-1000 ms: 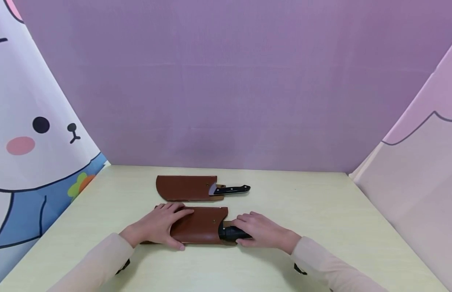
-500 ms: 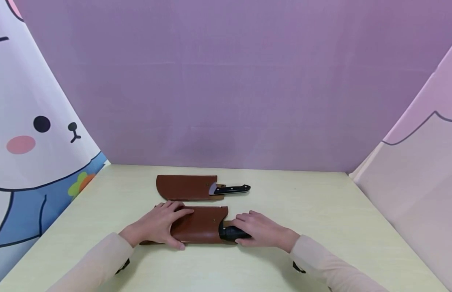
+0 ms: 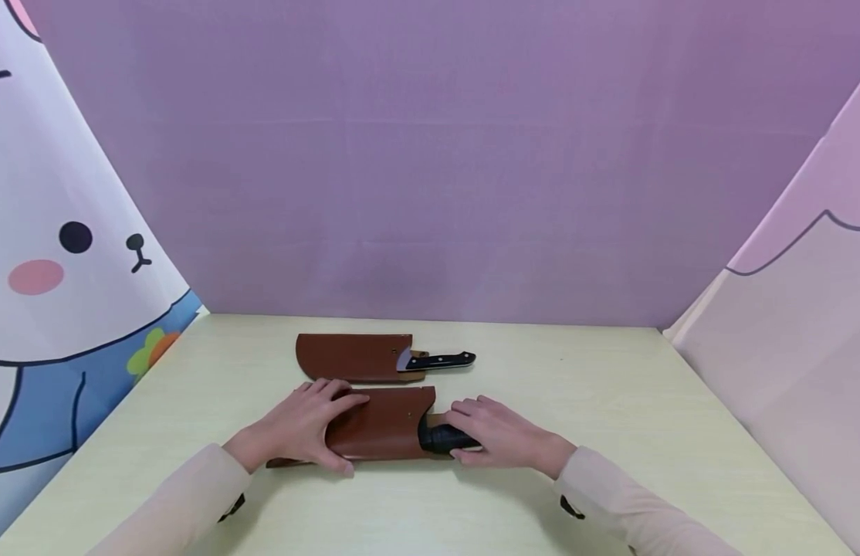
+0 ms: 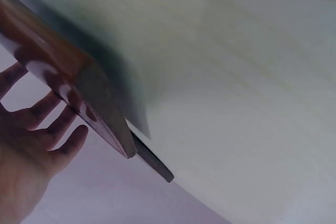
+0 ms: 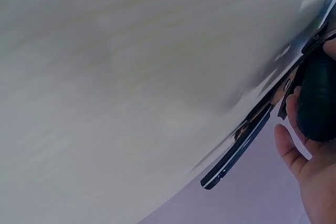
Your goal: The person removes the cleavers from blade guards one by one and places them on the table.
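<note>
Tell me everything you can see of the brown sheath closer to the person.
The nearer brown sheath is long and flattish, with a glossy, leather-like surface and a small stud near its notched right end. A black handle projects from that end; any blade is hidden. The left hand spans its left part, thumb at the near edge; the right hand grips the handle. It lies roughly parallel to the farther sheath; whether its whole underside touches the table is unclear.
</note>
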Motion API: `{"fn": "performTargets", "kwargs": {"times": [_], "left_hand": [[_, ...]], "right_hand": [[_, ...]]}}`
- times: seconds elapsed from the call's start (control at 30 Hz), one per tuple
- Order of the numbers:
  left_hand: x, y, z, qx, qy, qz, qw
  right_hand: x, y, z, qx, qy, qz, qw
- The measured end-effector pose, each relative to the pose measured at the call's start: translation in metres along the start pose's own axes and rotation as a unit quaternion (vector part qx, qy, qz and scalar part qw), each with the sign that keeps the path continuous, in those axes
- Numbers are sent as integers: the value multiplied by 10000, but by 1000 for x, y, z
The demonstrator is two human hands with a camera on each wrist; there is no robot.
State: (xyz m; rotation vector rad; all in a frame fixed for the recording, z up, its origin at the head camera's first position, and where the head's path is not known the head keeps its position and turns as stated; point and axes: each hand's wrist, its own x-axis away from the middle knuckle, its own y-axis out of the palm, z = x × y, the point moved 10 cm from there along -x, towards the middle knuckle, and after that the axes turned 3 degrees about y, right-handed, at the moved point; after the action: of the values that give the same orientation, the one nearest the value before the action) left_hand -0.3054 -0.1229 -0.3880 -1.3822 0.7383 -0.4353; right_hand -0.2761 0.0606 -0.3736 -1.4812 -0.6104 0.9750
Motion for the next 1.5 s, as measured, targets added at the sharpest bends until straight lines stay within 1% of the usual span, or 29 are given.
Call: {"fn": "performTargets", "kwargs": {"times": [0.13,0.33,0.47,0.63,0.8,1.2,1.5], "left_hand": [[-1,-4,1,-6,-9,1,10000],[0,-10,3,-44,-49,-63,10000],[1,-12,3,-52,-100,-97,9999],[0,-14,3,-158,-112,-80,9998],[0,-16,4,-262,-84,-41,9996],[-1,-19,6,-383,-52,59,9992],[-2,-19,8,-313,-121,79,9994]], "right_hand": [[1,-2,2,-147,112,-63,9998],[2,-5,2,-414,146,9,9990],[3,-7,1,-494,166,48,9986],[4,-8,0,-532,126,171,9984],[6,-10,-1,-547,-8,417,9976],[9,-9,4,-906,210,585,9939],[11,-9,6,-950,252,704,9927]]}}
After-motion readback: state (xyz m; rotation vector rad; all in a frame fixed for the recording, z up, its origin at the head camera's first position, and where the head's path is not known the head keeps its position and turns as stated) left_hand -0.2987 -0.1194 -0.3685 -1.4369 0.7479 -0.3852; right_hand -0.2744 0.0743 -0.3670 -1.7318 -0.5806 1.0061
